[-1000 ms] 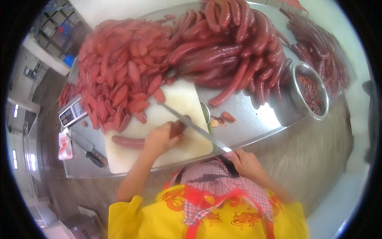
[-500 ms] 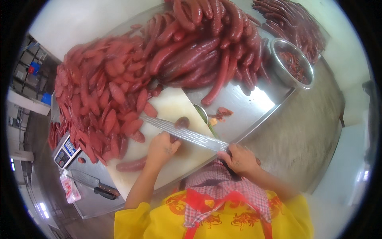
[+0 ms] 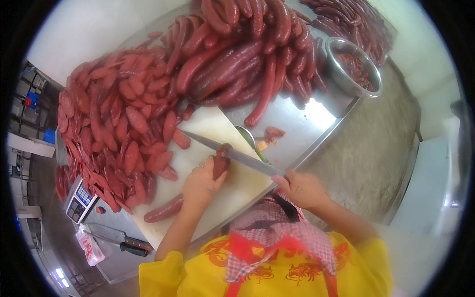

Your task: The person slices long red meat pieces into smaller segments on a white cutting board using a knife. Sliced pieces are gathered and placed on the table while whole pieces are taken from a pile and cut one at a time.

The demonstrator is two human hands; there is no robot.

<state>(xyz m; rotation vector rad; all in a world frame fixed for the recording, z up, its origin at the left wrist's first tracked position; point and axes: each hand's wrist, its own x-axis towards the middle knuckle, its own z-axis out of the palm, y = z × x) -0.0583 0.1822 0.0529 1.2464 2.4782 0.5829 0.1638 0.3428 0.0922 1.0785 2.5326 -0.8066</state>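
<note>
My left hand grips a dark red sausage on the white cutting board. In my right hand is the handle of a long knife, whose blade points to the left and meets that sausage near its far end. Beside my left wrist, a second sausage piece lies on the board. A big heap of slanted sausage slices borders the board on the left.
Whole sausages are piled behind the board, with more sausages at the far right. A steel bowl holds reddish pieces. At the left are a scale, two knives and a plastic bag. Scraps lie beside the board.
The blade, smeared by motion before, now shows sharply. More of the sausage in my left hand is visible, and the whole view has shifted slightly.
</note>
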